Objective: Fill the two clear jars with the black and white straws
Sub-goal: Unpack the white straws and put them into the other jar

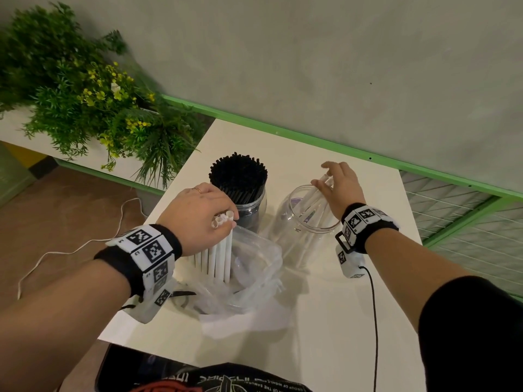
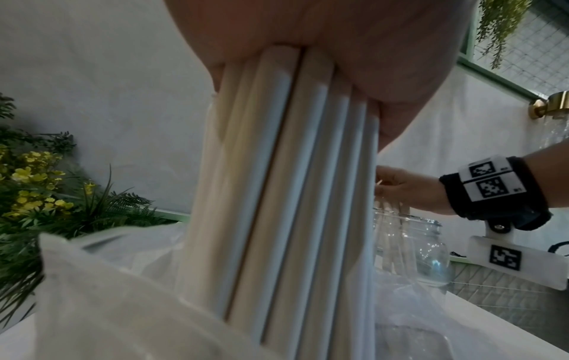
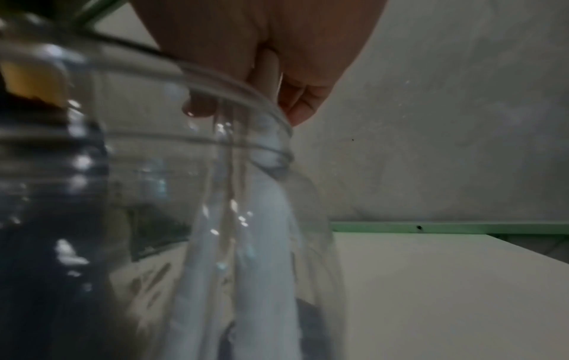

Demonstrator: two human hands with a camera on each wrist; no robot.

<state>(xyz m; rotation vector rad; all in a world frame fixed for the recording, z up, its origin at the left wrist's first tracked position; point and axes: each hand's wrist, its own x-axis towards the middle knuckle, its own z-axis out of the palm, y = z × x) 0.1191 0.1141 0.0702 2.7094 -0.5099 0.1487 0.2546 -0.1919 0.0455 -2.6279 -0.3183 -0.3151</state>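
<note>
My left hand (image 1: 225, 222) grips the tops of a bundle of white straws (image 1: 216, 257) standing upright in a crumpled clear plastic bag (image 1: 254, 273); from the left wrist the bundle (image 2: 292, 194) fills the view under my palm. Behind it, a clear jar (image 1: 249, 205) is packed with black straws (image 1: 239, 176). To the right stands a second clear jar (image 1: 304, 222) with several white straws (image 1: 310, 202) leaning inside. My right hand (image 1: 325, 176) hovers over its mouth, thumb and fingers around the straw tops (image 3: 270, 65).
The white table (image 1: 353, 321) ends at a green rail (image 1: 311, 137) along the grey wall. A planter of green and yellow plants (image 1: 93, 103) sits at the far left. A black cable (image 1: 373, 321) runs from my right wrist. A white cord (image 1: 70, 250) lies on the floor.
</note>
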